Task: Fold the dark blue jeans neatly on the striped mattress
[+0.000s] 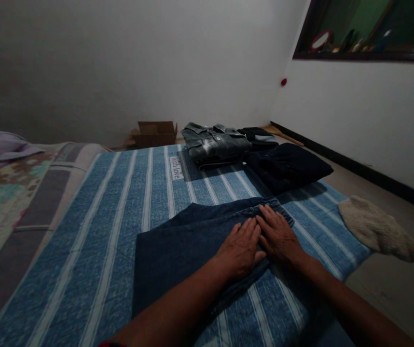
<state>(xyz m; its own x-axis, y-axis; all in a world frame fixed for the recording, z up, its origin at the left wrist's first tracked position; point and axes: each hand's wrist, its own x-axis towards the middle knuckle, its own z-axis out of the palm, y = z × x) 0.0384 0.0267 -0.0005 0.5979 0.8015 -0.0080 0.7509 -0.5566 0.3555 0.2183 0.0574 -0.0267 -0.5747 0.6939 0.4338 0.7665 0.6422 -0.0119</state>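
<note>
Dark blue denim jeans (181,246), folded into a flat, roughly rectangular stack, lie under my palms on the blue-and-white striped blanket. The far edge runs at a slant; the waistband end sits at the right, slightly bunched. The near left corner lies squared off. The fabric looks smooth, with few wrinkles.

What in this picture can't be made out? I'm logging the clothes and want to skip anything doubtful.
Head view only:
- Jeans: the part under the left hand and right hand is covered; the waistband is unclear.
- Dark garment: too dim to tell its kind.
- Folded grey shirt: only its top layer shows.
- Shelf items: blurred, cut by the top edge.
- Cardboard box: contents hidden by the bed's blue striped blanket.
</note>
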